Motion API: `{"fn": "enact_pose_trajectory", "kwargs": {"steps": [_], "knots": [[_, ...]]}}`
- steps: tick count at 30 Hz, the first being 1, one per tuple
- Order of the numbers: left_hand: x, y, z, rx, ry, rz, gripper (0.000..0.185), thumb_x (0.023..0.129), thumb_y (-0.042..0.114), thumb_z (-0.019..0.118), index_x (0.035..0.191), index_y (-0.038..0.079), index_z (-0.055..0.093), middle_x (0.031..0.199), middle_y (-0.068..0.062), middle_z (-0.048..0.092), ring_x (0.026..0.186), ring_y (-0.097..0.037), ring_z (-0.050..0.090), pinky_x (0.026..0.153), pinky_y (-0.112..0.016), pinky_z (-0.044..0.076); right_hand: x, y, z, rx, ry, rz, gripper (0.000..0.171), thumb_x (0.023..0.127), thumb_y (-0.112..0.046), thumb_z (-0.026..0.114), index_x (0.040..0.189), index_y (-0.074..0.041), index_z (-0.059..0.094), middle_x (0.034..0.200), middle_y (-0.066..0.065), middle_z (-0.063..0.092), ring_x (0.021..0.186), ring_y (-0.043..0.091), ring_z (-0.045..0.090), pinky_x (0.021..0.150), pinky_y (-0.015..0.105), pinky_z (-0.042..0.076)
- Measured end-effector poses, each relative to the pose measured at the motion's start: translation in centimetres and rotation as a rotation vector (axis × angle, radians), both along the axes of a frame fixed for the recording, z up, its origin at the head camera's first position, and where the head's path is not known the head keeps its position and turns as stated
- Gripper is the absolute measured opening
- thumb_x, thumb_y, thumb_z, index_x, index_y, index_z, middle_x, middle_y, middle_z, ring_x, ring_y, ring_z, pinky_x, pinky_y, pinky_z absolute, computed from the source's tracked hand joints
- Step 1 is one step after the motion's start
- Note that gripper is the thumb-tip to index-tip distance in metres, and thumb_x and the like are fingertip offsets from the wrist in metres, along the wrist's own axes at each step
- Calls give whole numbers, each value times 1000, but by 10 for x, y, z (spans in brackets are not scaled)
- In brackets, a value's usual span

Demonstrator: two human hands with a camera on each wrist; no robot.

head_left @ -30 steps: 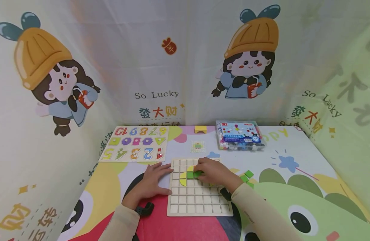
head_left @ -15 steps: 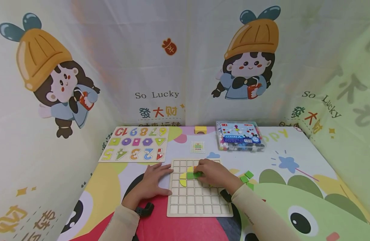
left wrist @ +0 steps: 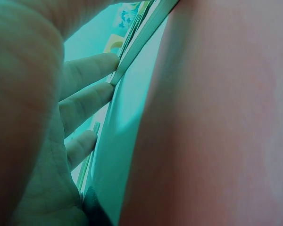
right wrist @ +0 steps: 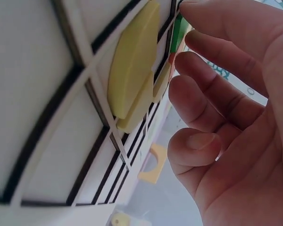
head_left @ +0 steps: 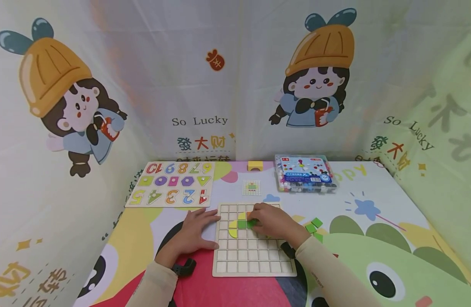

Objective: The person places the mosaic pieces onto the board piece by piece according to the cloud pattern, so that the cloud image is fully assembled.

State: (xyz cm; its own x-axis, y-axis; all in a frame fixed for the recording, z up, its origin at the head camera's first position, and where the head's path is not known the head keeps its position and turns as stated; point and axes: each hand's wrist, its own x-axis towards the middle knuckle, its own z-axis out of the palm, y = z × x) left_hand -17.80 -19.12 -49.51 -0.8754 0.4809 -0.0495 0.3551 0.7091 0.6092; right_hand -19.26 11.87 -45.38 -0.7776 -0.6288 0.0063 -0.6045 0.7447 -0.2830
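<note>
Green tile [head_left: 252, 222] on the grid board [head_left: 254, 260], upper middle rows, under the fingertips of the right hand [head_left: 271, 221]; fingers bent over it, though whether they pinch it cannot be told. Yellow half-round piece [head_left: 233, 228] lies left of the green tile on the board. Left hand [head_left: 193, 232] rests flat, fingers straight, against the board's left edge. Loose green tiles [head_left: 313, 225] lie right of the board; number puzzle [head_left: 174, 183] and plastic box [head_left: 305, 172] beyond it on the table [head_left: 373, 200].

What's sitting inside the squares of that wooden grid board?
In the wooden grid board, a yellow half-round piece and a green square piece sit in cells. The right hand rests its fingertips on another green piece and covers the cells beneath it.
</note>
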Motion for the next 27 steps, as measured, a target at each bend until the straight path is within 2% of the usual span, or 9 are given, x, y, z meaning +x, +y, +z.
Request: {"fn": "enact_pose_trajectory", "kwargs": {"steps": [10, 14, 18, 23, 27], "knots": [[0, 0, -1, -11, 8, 2, 82, 78, 43, 89, 151, 20, 59, 166, -2, 46, 160, -40, 23, 128, -73, 3, 18, 32, 19, -69, -70, -107, 25, 94, -22, 79, 117, -13, 80, 112, 0, 71, 101, 15, 64, 92, 40, 60], [0, 0, 0, -10, 2, 6, 82, 78, 43, 89, 151, 21, 59, 166, -2, 46, 160, -39, 23, 129, -72, 2, 29, 59, 24, -159, -118, -145, 27, 94, -22, 79, 119, -12, 79, 108, -1, 71, 91, 11, 59, 80, 31, 56], [0, 0, -1, -11, -2, 5, 83, 78, 44, 89, 152, 21, 59, 167, -1, 46, 160, -39, 22, 129, -72, 2, 42, 90, 23, -229, -92, -160, 25, 95, -19, 79, 118, -10, 78, 106, -1, 71, 86, 9, 58, 73, 26, 53], [-1, 0, -3, -17, -6, 2, 84, 78, 46, 89, 152, 22, 58, 167, 0, 45, 161, -38, 21, 129, -72, 2, 56, 127, 17, -271, -31, -183, 23, 93, -14, 81, 115, -9, 78, 103, -1, 71, 83, 9, 59, 70, 27, 53], [-2, -1, -4, -23, 3, 2, 85, 78, 47, 89, 153, 22, 58, 168, 0, 44, 161, -39, 22, 128, -72, 2, 62, 149, 14, -258, -59, -258, 27, 90, -15, 84, 115, -10, 78, 103, -2, 70, 82, 6, 58, 66, 25, 50]]}}
